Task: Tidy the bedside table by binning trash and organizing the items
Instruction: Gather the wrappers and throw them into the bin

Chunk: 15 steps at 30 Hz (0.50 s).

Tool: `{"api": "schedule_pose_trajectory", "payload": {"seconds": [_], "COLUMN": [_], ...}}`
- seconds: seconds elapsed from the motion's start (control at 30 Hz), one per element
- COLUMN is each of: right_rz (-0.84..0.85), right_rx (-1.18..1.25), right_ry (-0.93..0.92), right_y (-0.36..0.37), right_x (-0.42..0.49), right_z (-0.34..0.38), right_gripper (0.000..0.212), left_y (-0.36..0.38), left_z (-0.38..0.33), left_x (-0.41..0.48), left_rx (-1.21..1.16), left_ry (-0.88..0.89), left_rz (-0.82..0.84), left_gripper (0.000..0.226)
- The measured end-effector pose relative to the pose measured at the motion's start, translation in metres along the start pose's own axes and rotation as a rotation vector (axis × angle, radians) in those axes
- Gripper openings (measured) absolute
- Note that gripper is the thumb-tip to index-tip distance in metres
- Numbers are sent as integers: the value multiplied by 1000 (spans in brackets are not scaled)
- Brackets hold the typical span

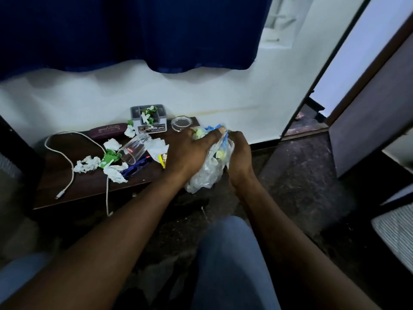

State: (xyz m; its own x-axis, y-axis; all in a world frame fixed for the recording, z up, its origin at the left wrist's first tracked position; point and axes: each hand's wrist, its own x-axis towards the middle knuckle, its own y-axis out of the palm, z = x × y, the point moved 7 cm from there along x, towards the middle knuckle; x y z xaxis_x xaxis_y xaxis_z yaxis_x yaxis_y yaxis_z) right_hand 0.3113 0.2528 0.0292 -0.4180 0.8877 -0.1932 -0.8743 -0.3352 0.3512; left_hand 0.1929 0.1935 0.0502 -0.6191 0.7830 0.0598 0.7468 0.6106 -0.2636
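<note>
A clear plastic bag (207,173) with trash inside hangs at the right end of the dark bedside table (73,189). My left hand (190,151) grips the bag's top together with a green-white scrap (197,133). My right hand (239,151) holds the bag's right side. Crumpled white and green paper scraps (105,163) lie across the table. A clear glass (134,151) lies tipped on its side among them. A grey organizer box (148,118) with scraps in it stands at the back by the wall.
A white cable (69,162) loops over the table's left part and hangs off the front. A dark case (107,130) lies at the back left, a glass ashtray (181,123) at the back right. Blue pens (136,167) lie under the glass. A blue curtain (134,30) hangs above.
</note>
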Motion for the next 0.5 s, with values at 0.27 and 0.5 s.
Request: {"api": "schedule_pose_trajectory", "payload": {"seconds": [0.27, 0.5], "right_rz": [-147, -299], "right_rx": [101, -38], "right_ry": [40, -162], "right_y": [-93, -183], "right_x": [-59, -94], "right_z": [18, 41], "right_gripper": [46, 32], "left_y": [87, 178], "left_z": [-46, -52], "left_x": [-70, -117], "left_rx": [145, 228], "left_ry": [44, 38], "left_rz": [81, 109], "left_gripper": [42, 35]}}
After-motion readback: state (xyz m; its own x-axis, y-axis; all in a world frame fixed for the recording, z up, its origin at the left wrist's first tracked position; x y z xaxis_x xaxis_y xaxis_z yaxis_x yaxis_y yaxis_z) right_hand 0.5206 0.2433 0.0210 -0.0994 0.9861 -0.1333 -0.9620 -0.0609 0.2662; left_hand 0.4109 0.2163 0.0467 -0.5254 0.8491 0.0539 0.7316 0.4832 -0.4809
